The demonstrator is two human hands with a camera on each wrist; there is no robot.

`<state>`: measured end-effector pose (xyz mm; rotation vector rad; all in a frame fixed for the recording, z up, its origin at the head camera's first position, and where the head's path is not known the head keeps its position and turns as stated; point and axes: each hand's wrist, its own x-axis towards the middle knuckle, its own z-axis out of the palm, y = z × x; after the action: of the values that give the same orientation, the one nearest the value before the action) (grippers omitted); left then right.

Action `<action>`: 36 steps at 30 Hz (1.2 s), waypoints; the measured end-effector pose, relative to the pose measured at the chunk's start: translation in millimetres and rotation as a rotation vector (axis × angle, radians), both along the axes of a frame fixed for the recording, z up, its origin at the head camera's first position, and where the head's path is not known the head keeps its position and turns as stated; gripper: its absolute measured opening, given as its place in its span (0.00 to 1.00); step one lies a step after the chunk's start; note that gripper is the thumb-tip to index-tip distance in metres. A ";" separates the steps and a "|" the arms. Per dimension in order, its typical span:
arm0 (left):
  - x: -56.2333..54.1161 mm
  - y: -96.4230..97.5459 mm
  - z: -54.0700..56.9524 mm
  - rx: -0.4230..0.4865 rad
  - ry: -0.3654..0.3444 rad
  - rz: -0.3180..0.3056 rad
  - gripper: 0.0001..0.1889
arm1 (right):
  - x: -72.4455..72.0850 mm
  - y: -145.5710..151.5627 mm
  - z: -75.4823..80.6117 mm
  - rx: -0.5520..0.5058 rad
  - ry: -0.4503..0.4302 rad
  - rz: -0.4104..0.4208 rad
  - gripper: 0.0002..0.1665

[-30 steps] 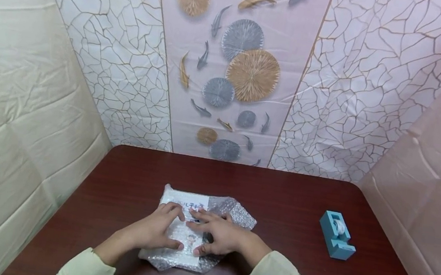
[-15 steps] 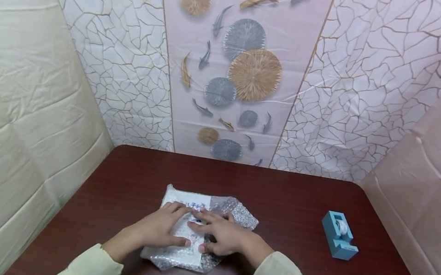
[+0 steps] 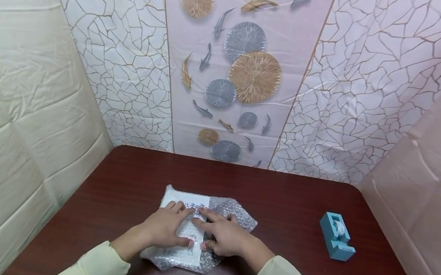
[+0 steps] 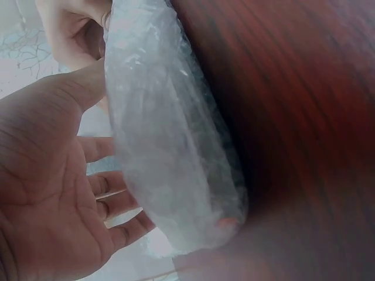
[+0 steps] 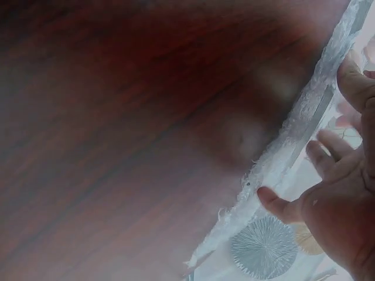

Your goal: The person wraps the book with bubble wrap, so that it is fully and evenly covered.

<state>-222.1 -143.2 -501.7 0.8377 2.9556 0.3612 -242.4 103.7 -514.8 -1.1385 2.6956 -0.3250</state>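
A white book (image 3: 184,256) with blue lettering on its cover lies wrapped in clear bubble wrap (image 3: 238,210) near the table's front edge. On the left part of the cover my left hand (image 3: 162,228) rests, fingers spread and thumb reaching inward. My right hand (image 3: 228,237) lies over the cover's right edge and the surplus wrap, its fingers spread too. The two hands' fingertips nearly meet mid-cover. In the left wrist view the thick wrapped side of the bubble wrap (image 4: 164,134) faces the camera. The right wrist view shows a thin, ragged wrap edge beside my fingers.
A light blue tape dispenser (image 3: 337,236) with a roll of clear tape stands at the right side of the dark red table (image 3: 288,197). Patterned cloth (image 3: 233,74) hangs behind the table, and plain cream cloth (image 3: 26,121) hangs at the sides.
My left hand has slid a little to the right over the cover, toward my right hand. The right hand has shifted slightly; the wrapped book stays put.
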 end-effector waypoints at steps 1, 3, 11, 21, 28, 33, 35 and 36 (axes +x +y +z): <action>-0.8 0.6 -1.4 -0.012 0.005 0.003 0.47 | 0.6 -0.2 0.3 0.001 0.013 -0.011 0.48; -1.9 2.3 -4.3 -0.031 0.007 0.012 0.46 | 1.7 -0.2 1.1 0.006 0.030 -0.034 0.51; -1.7 14.0 1.4 -0.071 -0.013 0.058 0.48 | 0.4 2.7 2.7 0.049 0.080 -0.114 0.58; -9.9 24.8 -4.1 -0.148 0.029 0.078 0.46 | -3.5 10.0 0.5 0.103 0.097 -0.148 0.58; -17.1 33.3 5.1 -0.231 -0.030 0.101 0.47 | -1.8 13.2 4.5 0.140 0.023 -0.140 0.56; -20.6 40.1 12.3 -0.297 -0.075 0.124 0.48 | -0.5 14.0 5.1 0.125 0.010 -0.138 0.57; -20.9 43.0 15.6 -0.313 -0.085 0.130 0.48 | -0.3 14.4 5.5 0.116 0.011 -0.143 0.57; -21.2 44.5 17.3 -0.319 -0.088 0.133 0.48 | -0.2 14.7 5.9 0.112 0.010 -0.146 0.57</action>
<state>-243.3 -98.7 -484.4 0.5744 2.8819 -0.0692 -242.6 118.4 -508.9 -0.9181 2.7728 -0.1883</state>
